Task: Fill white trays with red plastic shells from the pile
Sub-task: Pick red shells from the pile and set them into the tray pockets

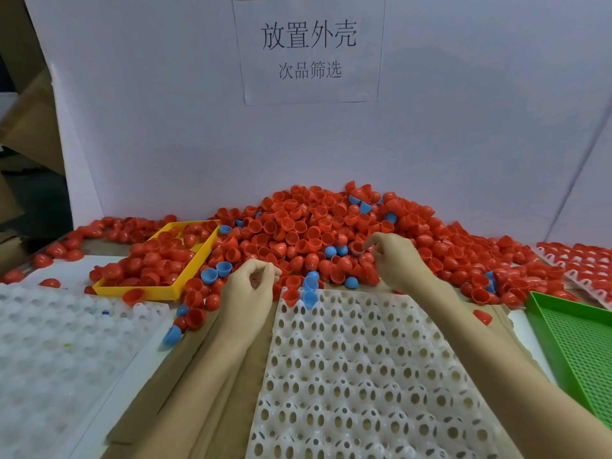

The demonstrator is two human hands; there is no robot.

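At frame centre, your right hand pinched a red plastic half-shell on the heap; your left hand's fingers curled together, seemingly empty, beside the perforated white plastic tray.

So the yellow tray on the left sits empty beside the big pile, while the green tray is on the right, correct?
Not quite. In the head view the yellow tray is not empty: red shells fill it. It does sit on the left beside the pile, and the green tray is on the right.
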